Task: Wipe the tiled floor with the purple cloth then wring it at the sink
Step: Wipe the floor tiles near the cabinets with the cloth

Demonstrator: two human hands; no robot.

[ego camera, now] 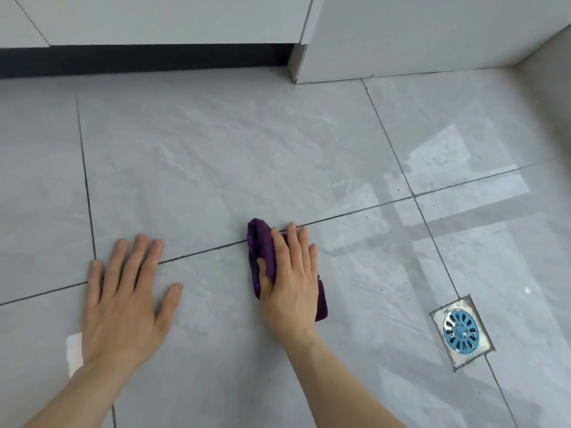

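Note:
The purple cloth point(261, 242) lies folded on the grey tiled floor point(200, 168), across a dark grout line near the middle of the view. My right hand point(290, 282) presses flat on top of it, fingers spread and pointing away from me, so most of the cloth is hidden under the palm. My left hand point(123, 295) rests flat on the bare tile to the left, fingers apart, holding nothing. No sink is in view.
A square metal floor drain with a blue grate point(461, 332) sits at the right. White cabinets with a dark toe kick point(145, 61) run along the far edge. A white panel point(401, 35) stands at the back right. The tile near the drain shines with window reflections.

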